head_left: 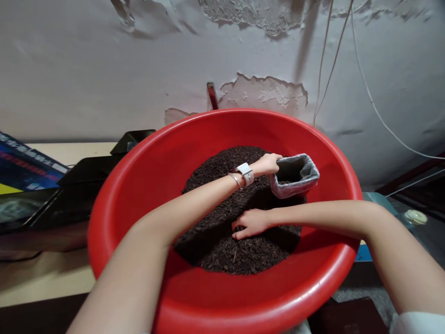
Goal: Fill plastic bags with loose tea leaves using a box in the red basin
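A large red basin (139,195) holds a mound of dark potting soil (239,257). My left hand (267,164), with a white watch at the wrist, grips the left rim of a grey fabric grow bag (295,189). The bag stands upright with its mouth open, above the right part of the soil; some dark soil shows inside. My right hand (252,223) rests on the soil in the middle of the basin, below and left of the bag. Its fingers curl down into the soil, and the fingertips are partly hidden.
Black containers (93,174) and a printed packet (31,167) lie left of the basin on a pale tabletop (79,150). Behind rises a wall (146,79) with peeling paint. White cords (330,79) hang at the right, above a greenish container (377,200).
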A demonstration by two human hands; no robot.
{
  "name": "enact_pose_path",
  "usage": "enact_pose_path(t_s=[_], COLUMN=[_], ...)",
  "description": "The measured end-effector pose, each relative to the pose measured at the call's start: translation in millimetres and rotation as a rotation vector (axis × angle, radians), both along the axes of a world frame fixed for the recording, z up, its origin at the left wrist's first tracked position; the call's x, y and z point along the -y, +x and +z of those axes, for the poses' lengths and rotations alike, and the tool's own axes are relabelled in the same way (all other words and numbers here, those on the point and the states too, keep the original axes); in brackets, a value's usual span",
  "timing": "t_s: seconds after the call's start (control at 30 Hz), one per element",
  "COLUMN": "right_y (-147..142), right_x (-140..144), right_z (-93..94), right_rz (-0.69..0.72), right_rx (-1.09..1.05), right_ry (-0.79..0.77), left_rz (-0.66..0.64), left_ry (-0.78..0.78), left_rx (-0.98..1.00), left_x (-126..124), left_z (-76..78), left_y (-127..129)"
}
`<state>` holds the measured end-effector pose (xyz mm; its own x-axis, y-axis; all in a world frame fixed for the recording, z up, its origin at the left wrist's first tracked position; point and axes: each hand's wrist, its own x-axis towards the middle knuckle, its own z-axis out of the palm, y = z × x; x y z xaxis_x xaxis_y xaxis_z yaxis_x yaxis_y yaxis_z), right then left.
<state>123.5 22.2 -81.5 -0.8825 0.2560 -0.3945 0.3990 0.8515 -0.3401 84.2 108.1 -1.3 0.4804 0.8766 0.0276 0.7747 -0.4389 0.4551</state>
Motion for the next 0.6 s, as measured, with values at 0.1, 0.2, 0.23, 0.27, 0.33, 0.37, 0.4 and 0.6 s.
enact_pose_path(t_s=[0.1, 0.2, 0.23, 0.27, 0.33, 0.37, 0.4, 0.6], right_y=[-1, -2, -2, -2, -2, -2, -1, 1], right_x=[0, 0, 1, 1, 1, 1, 1, -3], right_z=[0.2, 1.1, 1.6, 2.2, 3.1, 3.4, 3.4, -2.3], right_rz=[0.001, 0.004, 0.004, 0.004, 0.009, 0.014, 0.020, 0.035], right_rx=[0.005, 0.017, 0.023, 0.029, 0.032, 0.028, 0.021, -0.035], right_ry=[0.010, 0.011, 0.012, 0.013, 0.016, 0.016, 0.015, -0.025], left_rz=[-0.023, -0.024, -0.027, -0.029, -0.023, -0.011, 0.003, 0.077], left_ry=[-0.049, -0.012, 0.003, 0.020, 0.048, 0.055, 0.052, -0.048], left_rx=[-0.091, -0.126, -0.142, -0.160, -0.217, -0.251, -0.289, -0.532], left_x=[-6, -8, -7, -7, -5, -3, -1, 21], left_z=[9.4, 7.7, 5.5, 3.3, 0.3, 0.1, 0.8, 13.4], left_y=[7, 1, -4, -11, -29, -40, -50, -92])
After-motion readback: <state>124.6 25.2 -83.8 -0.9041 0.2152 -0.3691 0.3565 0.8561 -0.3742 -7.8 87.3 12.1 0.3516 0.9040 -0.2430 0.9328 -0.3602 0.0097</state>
